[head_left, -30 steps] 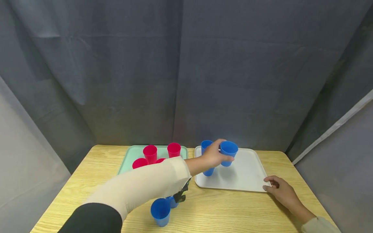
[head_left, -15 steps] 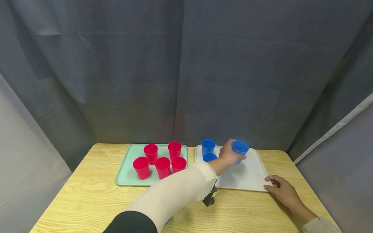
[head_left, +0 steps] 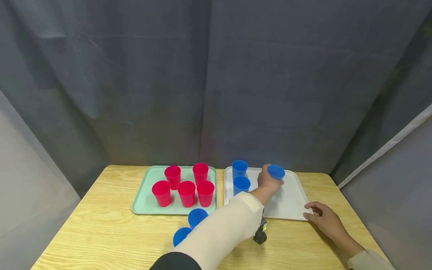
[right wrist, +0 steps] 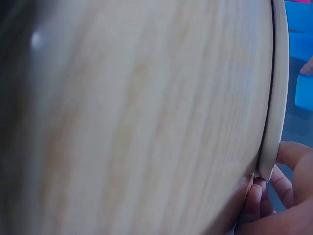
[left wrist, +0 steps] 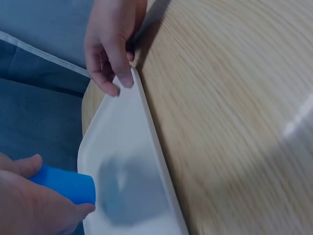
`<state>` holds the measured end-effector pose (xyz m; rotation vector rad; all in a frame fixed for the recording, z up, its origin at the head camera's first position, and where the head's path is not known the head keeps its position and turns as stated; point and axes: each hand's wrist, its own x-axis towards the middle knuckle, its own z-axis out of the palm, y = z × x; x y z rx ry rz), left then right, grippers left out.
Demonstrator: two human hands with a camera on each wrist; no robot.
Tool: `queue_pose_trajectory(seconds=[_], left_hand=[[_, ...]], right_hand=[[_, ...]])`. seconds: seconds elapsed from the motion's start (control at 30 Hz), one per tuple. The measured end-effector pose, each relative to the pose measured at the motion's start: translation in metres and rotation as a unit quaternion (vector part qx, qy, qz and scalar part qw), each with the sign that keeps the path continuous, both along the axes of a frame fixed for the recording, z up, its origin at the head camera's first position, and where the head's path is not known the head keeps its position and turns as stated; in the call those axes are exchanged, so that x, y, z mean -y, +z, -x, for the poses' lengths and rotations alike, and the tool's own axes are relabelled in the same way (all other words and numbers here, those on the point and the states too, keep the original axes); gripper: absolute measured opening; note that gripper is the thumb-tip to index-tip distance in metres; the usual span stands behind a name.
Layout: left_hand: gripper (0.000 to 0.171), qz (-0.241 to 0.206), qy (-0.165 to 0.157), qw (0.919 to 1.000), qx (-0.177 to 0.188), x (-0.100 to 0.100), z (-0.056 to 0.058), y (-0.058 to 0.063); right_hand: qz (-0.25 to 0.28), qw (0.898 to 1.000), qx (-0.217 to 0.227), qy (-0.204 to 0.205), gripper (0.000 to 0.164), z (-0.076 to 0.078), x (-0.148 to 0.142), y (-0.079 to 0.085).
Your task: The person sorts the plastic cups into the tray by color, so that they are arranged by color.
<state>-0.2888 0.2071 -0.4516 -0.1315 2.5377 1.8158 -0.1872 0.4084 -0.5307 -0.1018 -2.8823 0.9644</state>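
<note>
In the head view my left hand grips a blue cup at the back middle of the white tray. The left wrist view shows this cup tilted in that frame, with its base end toward the tray; I cannot tell whether it touches. Two more blue cups stand along the tray's left side, a rear one and a front one partly hidden by the left arm. My right hand pinches the tray's front right corner between thumb and fingers.
Left of the white tray lies a mint green tray with several upright red cups. On the wooden table in front stand two blue cups, partly behind the left sleeve. Grey curtains enclose the table's back and sides.
My left hand has carried the blue cup to the right across the white tray, then slightly down. The right hand stays at the tray's corner.
</note>
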Motion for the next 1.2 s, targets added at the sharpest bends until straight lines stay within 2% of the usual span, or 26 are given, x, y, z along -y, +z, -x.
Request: queue_pose_trajectory(seconds=[0.17,0.37,0.5,0.7,0.9,1.07,1.2], left_hand=[[0.064,-0.043,0.038,0.9982,0.017,-0.011,0.003,-0.006],[0.066,-0.056,0.089,0.9939,0.034,-0.019,0.009,-0.019],[0.067,-0.068,0.115,0.9906,0.031,-0.024,0.014,-0.026],[0.066,-0.075,0.139,0.9870,0.026,-0.027,0.018,-0.027],[0.067,-0.091,0.151,0.9841,0.023,-0.021,0.019,-0.024],[0.075,-0.078,0.153,0.9847,0.033,-0.020,0.022,-0.028],[0.084,-0.094,0.160,0.9823,0.023,-0.020,0.022,-0.030]], right_hand=[[0.005,1.000,0.001,0.000,0.036,0.002,-0.003,-0.003],[0.011,1.000,0.012,0.001,0.035,0.001,0.000,-0.007],[0.010,1.000,0.014,-0.004,0.035,0.000,0.002,-0.005],[0.007,1.000,0.014,-0.007,0.035,-0.001,-0.001,-0.001],[0.010,1.000,0.019,-0.010,0.036,-0.001,0.001,0.000],[0.010,1.000,0.020,-0.010,0.036,-0.001,0.001,0.000],[0.006,1.000,0.016,-0.010,0.035,-0.001,0.001,-0.001]])
